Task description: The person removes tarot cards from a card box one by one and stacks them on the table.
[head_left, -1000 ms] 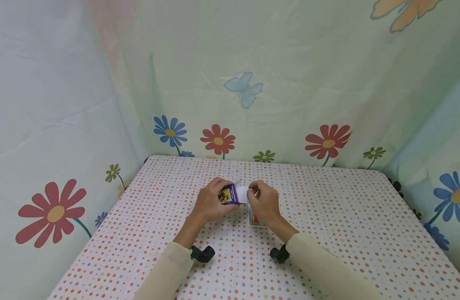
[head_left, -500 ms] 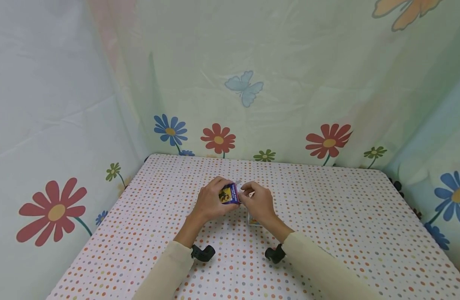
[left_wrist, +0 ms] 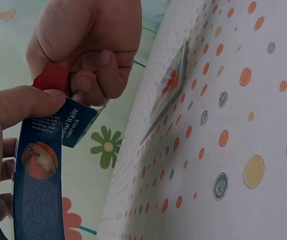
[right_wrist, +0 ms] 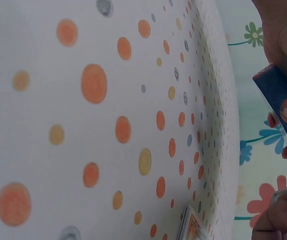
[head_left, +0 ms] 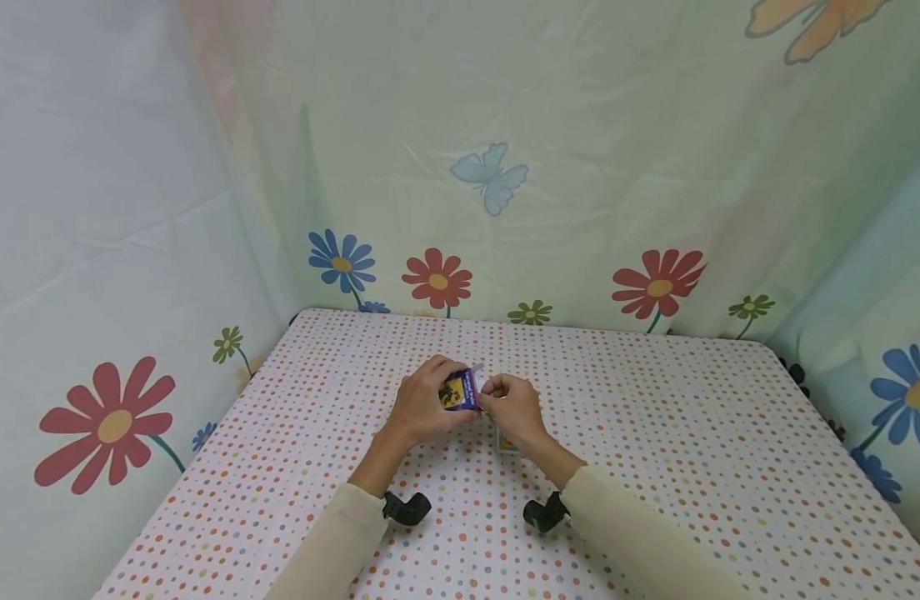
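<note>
In the head view my left hand (head_left: 417,408) grips a small blue tarot card box (head_left: 456,390) with a yellow picture panel, held above the table. The thumb lies along its narrow side in the left wrist view. A red flap (left_wrist: 50,78) stands out at the box's end. There my right hand (head_left: 517,410) has its thumb and fingers curled against the end and seems to pinch its edge; the exact contact is hidden. Below the right hand, a stack of cards (head_left: 507,442) lies on the table, partly covered by that hand.
A cloth with coloured dots covers the table (head_left: 655,467). Flower-printed curtains (head_left: 565,208) stand behind it and at both sides. Dark wrist cameras (head_left: 407,508) sit under both forearms.
A white piece showed between the box and my right hand; it has gone from sight at the box's end. My right hand has moved left against the box. My left hand has stayed put.
</note>
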### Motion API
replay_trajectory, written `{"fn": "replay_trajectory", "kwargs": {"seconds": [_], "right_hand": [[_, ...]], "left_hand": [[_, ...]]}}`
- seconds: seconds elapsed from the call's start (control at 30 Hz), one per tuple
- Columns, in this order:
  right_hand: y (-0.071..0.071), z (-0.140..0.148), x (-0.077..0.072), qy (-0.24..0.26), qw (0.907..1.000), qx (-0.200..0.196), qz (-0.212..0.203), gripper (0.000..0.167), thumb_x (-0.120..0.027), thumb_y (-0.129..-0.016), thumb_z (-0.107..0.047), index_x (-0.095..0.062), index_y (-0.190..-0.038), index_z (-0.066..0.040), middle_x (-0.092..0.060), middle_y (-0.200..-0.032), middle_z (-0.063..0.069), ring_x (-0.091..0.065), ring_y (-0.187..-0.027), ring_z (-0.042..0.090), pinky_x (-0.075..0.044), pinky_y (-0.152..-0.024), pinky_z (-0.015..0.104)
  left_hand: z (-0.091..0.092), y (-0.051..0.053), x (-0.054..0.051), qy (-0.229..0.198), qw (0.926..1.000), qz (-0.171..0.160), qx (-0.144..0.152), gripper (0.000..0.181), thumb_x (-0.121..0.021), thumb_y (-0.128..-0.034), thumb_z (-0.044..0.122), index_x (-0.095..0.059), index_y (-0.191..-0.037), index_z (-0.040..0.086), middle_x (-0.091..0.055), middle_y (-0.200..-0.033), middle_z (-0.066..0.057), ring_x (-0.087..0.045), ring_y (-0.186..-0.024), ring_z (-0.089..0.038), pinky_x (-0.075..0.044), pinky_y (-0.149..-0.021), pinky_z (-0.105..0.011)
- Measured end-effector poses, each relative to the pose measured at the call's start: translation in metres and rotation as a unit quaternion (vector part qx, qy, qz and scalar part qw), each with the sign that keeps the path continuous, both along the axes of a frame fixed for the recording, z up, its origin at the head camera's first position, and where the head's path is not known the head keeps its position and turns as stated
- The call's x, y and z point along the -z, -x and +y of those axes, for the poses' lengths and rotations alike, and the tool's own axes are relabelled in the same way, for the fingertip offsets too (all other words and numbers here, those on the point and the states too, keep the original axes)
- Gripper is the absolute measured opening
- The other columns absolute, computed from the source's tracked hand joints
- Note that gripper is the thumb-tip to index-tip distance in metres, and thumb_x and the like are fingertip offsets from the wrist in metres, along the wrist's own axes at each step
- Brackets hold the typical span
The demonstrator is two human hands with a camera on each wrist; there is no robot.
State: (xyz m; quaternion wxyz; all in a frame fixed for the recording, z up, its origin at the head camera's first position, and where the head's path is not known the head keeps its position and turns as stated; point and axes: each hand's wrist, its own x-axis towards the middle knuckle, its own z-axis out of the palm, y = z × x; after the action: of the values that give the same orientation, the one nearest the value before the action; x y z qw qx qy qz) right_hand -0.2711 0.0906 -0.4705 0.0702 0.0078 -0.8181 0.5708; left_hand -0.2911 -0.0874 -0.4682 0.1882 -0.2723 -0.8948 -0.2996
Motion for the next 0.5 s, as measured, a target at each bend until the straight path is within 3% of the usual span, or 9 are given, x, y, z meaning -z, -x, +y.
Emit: {"fn": "replay_trajectory", "kwargs": {"seconds": [0.17, 0.3, 0.5], "right_hand": [[-0.0008, 0.0004, 0.0012, 0.053, 0.9981, -0.012, -0.029, 0.011, -0.067, -0.094, -0.006, -0.065, -0.084, -0.002, -0.062, -0.068, 0.01, -0.062, -0.061, 0.035, -0.05, -0.053, 0.033], [-0.0001, 0.0019, 0.0021, 0.089, 0.9945, -0.015, -0.053, 0.012, -0.067, -0.094, -0.007, -0.065, -0.084, -0.001, -0.065, -0.071, 0.009, -0.061, -0.058, 0.025, -0.051, -0.055, 0.034], [0.0006, 0.0047, 0.0018, 0.137, 0.9877, -0.036, -0.067, 0.013, -0.066, -0.094, -0.009, -0.064, -0.086, 0.002, -0.065, -0.071, 0.009, -0.055, -0.054, 0.013, -0.043, -0.048, 0.026]], "left_hand": [[-0.0003, 0.0003, 0.0007, -0.003, 1.0, 0.005, 0.002, 0.067, -0.091, -0.0714, 0.042, -0.065, -0.128, 0.017, -0.063, -0.119, 0.001, -0.061, -0.098, -0.016, -0.051, -0.082, -0.038], [-0.0008, 0.0005, 0.0009, -0.008, 0.9999, 0.005, 0.006, 0.067, -0.092, -0.0711, 0.042, -0.065, -0.127, 0.017, -0.063, -0.119, 0.0, -0.061, -0.098, -0.017, -0.051, -0.081, -0.038], [-0.0013, 0.0006, 0.0009, -0.008, 1.0, 0.002, 0.003, 0.068, -0.091, -0.0718, 0.045, -0.065, -0.128, 0.017, -0.062, -0.12, 0.002, -0.06, -0.099, -0.015, -0.05, -0.083, -0.037]]}}
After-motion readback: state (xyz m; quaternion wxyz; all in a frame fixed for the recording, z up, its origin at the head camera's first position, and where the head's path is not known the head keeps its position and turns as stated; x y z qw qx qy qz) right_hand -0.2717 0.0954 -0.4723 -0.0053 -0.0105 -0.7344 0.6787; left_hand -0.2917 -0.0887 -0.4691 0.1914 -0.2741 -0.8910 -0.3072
